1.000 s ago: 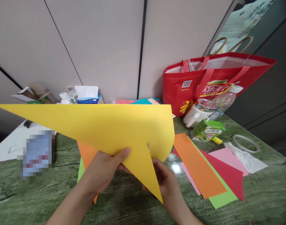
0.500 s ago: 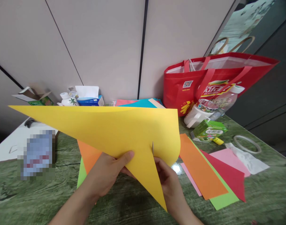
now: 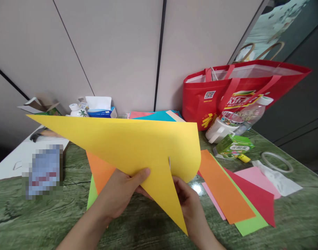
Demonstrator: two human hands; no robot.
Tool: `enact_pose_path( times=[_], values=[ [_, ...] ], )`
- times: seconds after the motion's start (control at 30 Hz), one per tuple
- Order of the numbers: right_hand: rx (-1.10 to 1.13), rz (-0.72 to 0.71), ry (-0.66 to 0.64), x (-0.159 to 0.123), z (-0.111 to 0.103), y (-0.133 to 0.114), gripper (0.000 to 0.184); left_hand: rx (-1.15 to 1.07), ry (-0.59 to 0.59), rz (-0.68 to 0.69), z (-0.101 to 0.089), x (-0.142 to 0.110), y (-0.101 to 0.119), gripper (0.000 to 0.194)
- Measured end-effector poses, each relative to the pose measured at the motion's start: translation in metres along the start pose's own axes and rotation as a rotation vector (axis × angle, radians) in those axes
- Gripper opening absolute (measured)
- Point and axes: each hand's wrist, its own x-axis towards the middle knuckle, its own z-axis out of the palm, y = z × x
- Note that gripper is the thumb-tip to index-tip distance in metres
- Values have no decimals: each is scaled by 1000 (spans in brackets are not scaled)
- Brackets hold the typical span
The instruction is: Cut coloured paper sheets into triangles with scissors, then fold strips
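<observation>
A large sheet of yellow paper [image 3: 117, 139] is held up over the table, with a long point to the left and another hanging toward me. My left hand [image 3: 122, 189] pinches its lower edge, thumb on top and fingers underneath. At the right, my right hand [image 3: 189, 203] is closed partly behind the sheet, around scissors whose handles are hidden. Only a thin grey scissor blade [image 3: 169, 162] shows, standing through the paper at the end of a cut. To the right of the blade the paper curls over.
Orange strips [image 3: 226, 187], red paper [image 3: 258, 198] and pink paper lie right. A red bag [image 3: 198, 100], white mug [image 3: 218, 130], green box [image 3: 234, 146] and tape ring [image 3: 277, 161] stand or lie behind them. Farther back left are a tissue box [image 3: 101, 111] and a white bottle [image 3: 78, 110].
The left tip of the yellow paper has swung slightly right. Both hands keep nearly the same hold, and the view has shifted a little.
</observation>
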Motion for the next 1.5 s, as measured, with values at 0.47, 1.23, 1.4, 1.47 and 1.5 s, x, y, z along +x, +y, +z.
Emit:
enact_pose_path(
  times=[0.47, 1.23, 1.4, 1.47, 1.5],
  values=[
    [-12, 36, -31, 0, -5, -2, 33, -11, -27, -11, 3, -1, -1, 20],
    [46, -64, -13, 1, -6, 4, 29, -40, -84, -14, 0, 0, -8, 29],
    [53, -59, -26, 1, -5, 2, 24, 27, -92, 118, -9, 0, -1, 29],
    [56, -61, -24, 1, -5, 0, 24, 9, -126, 149, -12, 0, 3, 29],
    [56, -58, -20, 1, -5, -1, 25, -17, -127, 156, -12, 1, 5, 30]
  ],
)
